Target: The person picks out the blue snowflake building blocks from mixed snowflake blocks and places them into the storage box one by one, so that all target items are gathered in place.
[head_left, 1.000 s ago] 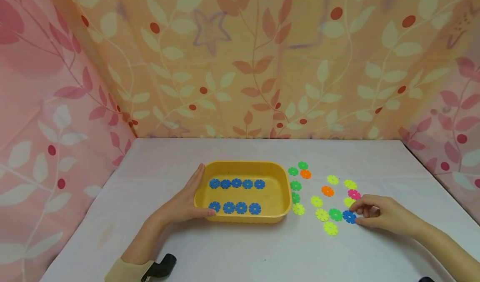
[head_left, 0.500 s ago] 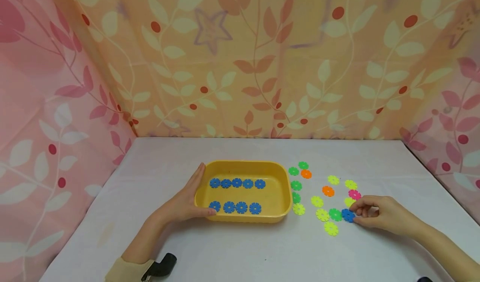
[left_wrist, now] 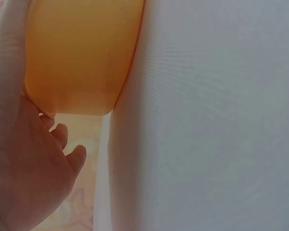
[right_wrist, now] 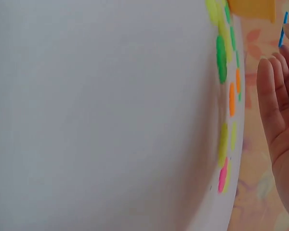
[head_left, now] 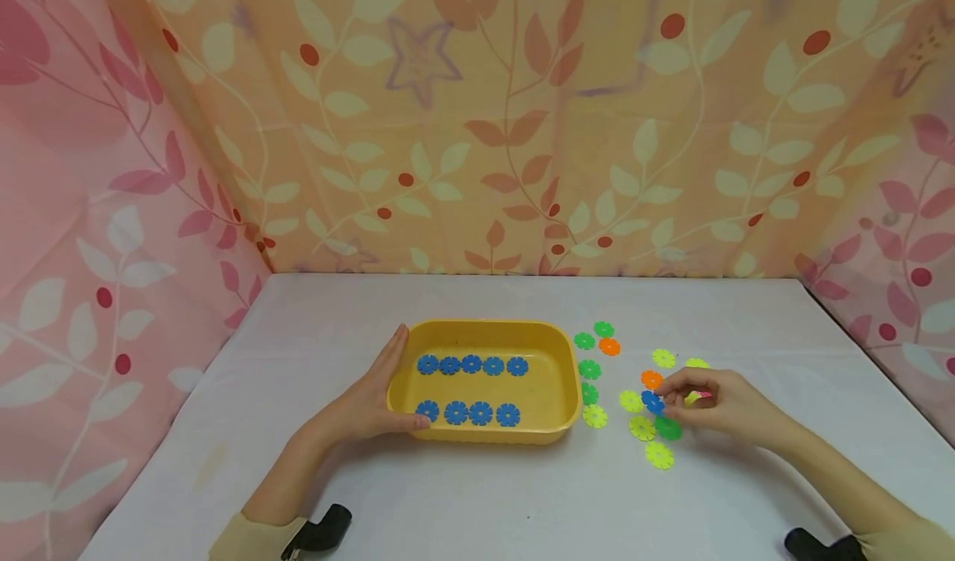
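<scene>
At its left end, a shallow yellow plastic tray (head_left: pixel 552 379) is held by my left hand (head_left: pixel 366 403). The thumb lies over the front rim and the fingers along the left side. Inside the tray, blue notched discs (head_left: pixel 481 413) lie in a back row and a front row. My right hand (head_left: pixel 719 408) pinches another blue notched disc (head_left: pixel 652 402) between thumb and fingertips. In the right wrist view that blue disc (right_wrist: pixel 283 30) shows edge-on, lifted off the table. The hand hovers over loose discs and partly covers a pink disc (head_left: pixel 699 396).
Right of the tray, several loose discs lie flat on the white tablecloth (head_left: pixel 477 503). Among them are a green disc (head_left: pixel 589 369), an orange disc (head_left: pixel 609 346) and a yellow disc (head_left: pixel 660 455). A patterned curtain (head_left: pixel 507 130) hangs behind the table.
My right hand has lifted the blue disc from beside the green one and carried it left and slightly away from me. The left hand and tray stay in place.
</scene>
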Demonstrator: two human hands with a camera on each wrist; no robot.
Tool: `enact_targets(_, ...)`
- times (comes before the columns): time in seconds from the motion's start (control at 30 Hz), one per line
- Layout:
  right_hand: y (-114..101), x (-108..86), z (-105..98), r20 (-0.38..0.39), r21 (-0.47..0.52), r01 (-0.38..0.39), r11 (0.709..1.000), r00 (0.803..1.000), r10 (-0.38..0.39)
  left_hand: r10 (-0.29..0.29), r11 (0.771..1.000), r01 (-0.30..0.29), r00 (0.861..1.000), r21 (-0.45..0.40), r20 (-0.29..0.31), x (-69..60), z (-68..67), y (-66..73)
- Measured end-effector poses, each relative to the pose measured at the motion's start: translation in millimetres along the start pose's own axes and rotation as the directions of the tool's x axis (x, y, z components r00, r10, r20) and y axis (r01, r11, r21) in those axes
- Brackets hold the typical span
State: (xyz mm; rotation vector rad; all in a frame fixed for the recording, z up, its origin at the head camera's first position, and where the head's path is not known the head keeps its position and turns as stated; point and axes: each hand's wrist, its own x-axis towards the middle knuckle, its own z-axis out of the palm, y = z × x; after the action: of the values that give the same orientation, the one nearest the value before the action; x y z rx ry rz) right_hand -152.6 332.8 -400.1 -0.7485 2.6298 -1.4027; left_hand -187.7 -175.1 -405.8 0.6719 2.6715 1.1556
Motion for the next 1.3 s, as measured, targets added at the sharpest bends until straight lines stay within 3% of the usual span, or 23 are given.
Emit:
enact_targets(0.17,-11.3,20.6,9.8,0.052,0.093,-0.008,0.996,0.999,0.003,-0.001,1.000,0.001,1.000,-0.002,0.000,-0.4,-0.2,0.4)
enact_targets(0.3,-22.0,35.8,18.4,0.088,0.113,-0.027,0.993,0.996,0.017,0.004,1.000,-0.004,1.000,-0.004,-0.002,-0.1,0.2,-0.4)
enact_targets(0.7,-49.2,76.2,43.1,0.169,0.201,0.052,0.978,0.982,-0.087,0.017,1.000,-0.017,1.000,-0.004,-0.007,-0.5,0.0,-0.6)
enact_targets(1.03,-62.6,103.8,58.1,0.247,0.146,0.107,0.983,0.959,-0.141,0.009,1.000,-0.009,1.000,-0.006,-0.007,-0.4,0.1,1.3)
enact_targets(1.3,-69.2,119.1,70.2,0.323,0.104,0.192,0.976,0.922,-0.216,-0.004,1.000,0.004,1.000,-0.022,-0.002,-1.0,0.0,2.2)
